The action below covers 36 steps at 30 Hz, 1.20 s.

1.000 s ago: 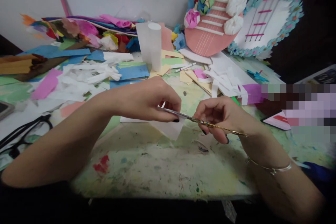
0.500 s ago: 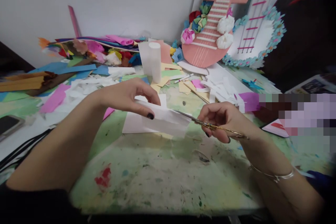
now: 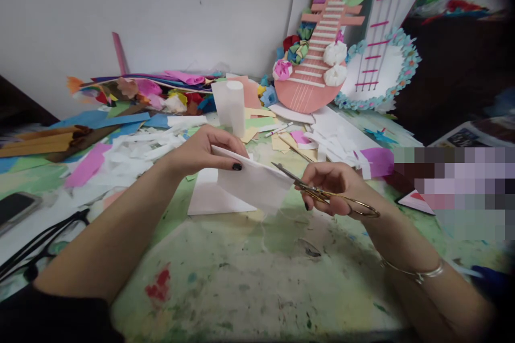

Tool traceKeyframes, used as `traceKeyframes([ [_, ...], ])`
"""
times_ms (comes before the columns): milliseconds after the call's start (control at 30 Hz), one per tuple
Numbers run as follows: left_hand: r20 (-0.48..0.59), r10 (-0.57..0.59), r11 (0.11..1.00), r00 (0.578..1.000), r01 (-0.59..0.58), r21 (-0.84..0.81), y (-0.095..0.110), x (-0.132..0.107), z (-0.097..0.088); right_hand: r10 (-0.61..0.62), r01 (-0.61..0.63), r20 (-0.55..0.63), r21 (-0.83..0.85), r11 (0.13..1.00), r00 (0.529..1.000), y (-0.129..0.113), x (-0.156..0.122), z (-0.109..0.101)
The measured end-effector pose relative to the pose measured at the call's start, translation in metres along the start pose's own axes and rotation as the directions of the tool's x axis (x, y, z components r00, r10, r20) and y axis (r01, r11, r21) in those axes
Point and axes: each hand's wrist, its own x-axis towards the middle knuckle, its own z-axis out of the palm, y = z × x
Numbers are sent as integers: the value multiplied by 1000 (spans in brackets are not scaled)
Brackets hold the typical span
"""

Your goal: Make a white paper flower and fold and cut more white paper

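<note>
My left hand [image 3: 203, 151] pinches a sheet of white tissue paper [image 3: 253, 182] and holds it up over the paint-stained table [image 3: 249, 278]. My right hand [image 3: 336, 187] grips small gold-handled scissors [image 3: 317, 188], whose blades point left at the paper's right edge. A second white sheet [image 3: 209, 198] lies flat on the table under the held one. A thin bracelet [image 3: 414, 270] circles my right wrist.
Coloured paper scraps and white strips [image 3: 132, 144] pile up at the left and back. An upright white paper roll [image 3: 233, 102] stands behind my hands. A pink paper guitar [image 3: 314, 80] with paper flowers leans on the wall. A phone [image 3: 16, 206] and black cables [image 3: 40, 241] lie at the far left.
The white paper has been unfolded and lifted by my left hand, which moved left. The scissors drew back from the paper to its right edge. The camera tilted up.
</note>
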Motion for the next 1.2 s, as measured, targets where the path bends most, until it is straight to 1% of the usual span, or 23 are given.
traceKeyframes([
  [67, -61, -4, 999, 998, 2, -32, -2, 0, 2, -24, 24, 12, 10, 1000, 1000, 1, 1, 0],
  [133, -98, -22, 999, 995, 18, -39, -1, 0, 5, -42, 41, 21, 10, 999, 999, 0, 1, 1],
  [267, -111, -3, 1000, 994, 6, 31, 5, 0, 10, -49, 48, 45, 19, 999, 998, -1, 2, 2],
  [367, -124, 16, 997, 992, -7, 72, 7, 0, 10, -70, 68, 66, 41, 997, 995, 0, 2, 2],
  [467, -104, 43, 999, 994, -41, 22, 4, -1, 8, -84, 77, 102, 71, 995, 991, 1, 0, 3],
  [600, -98, 66, 995, 993, -73, -63, 3, -1, 7, -61, 49, 126, 93, 994, 990, 1, -2, 6],
  [667, -81, 81, 995, 993, -85, -48, 4, 0, 8, -63, 51, 127, 92, 994, 990, 1, -2, 8],
  [767, -28, 124, 992, 992, -124, -1, 7, 0, 9, -57, 45, 129, 88, 995, 990, 1, -1, 9],
  [900, 21, 171, 985, 985, -171, 3, 10, 1, 10, -53, 39, 140, 105, 994, 989, 3, 1, 8],
  [1033, 43, 159, 987, 986, -159, 4, 12, 1, 11, -51, 36, 151, 102, 994, 987, 4, 1, 8],
  [1200, 42, 145, 989, 989, -146, 34, 12, 1, 11, -29, 17, 127, 90, 996, 991, 1, 1, 11],
])
